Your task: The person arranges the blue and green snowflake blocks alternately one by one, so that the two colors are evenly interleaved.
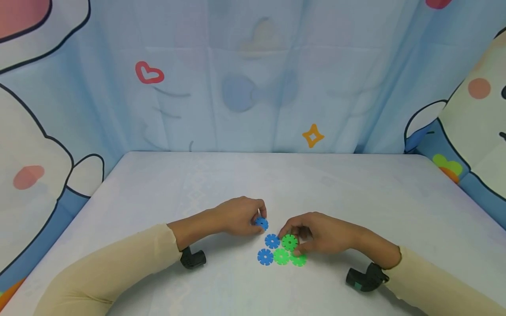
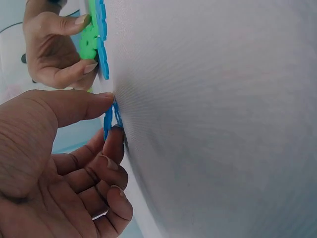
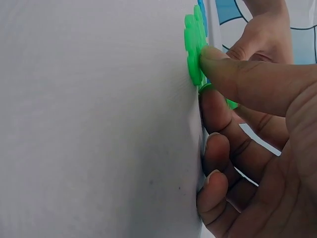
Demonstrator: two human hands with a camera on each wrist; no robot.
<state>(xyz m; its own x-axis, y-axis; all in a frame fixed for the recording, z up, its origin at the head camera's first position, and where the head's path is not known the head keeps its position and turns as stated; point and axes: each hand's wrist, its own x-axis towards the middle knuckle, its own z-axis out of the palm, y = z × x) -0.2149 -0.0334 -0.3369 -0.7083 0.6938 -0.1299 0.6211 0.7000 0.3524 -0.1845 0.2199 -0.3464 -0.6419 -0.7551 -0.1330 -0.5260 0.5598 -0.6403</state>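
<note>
My left hand (image 1: 243,216) pinches a blue notched disc (image 1: 262,223) between thumb and index finger. In the left wrist view that blue disc (image 2: 108,119) stands nearly edge-on, close to the tabletop. Curled around green notched discs, my right hand (image 1: 322,232) has its upper fingers beside one green disc (image 1: 290,242). Its thumb touches the lower right green disc (image 1: 299,260); the right wrist view shows the thumb tip against a green disc (image 3: 194,47). A third green disc (image 1: 281,256) lies left of the thumb. Two more blue discs, an upper one (image 1: 272,241) and a lower one (image 1: 265,256), lie between the hands.
The discs lie close together on a white-covered table (image 1: 197,184). A light blue printed curtain (image 1: 253,79) hangs behind the table's far edge. Each wrist wears a small black camera, the left one (image 1: 193,259) and the right one (image 1: 366,278) both near the tabletop.
</note>
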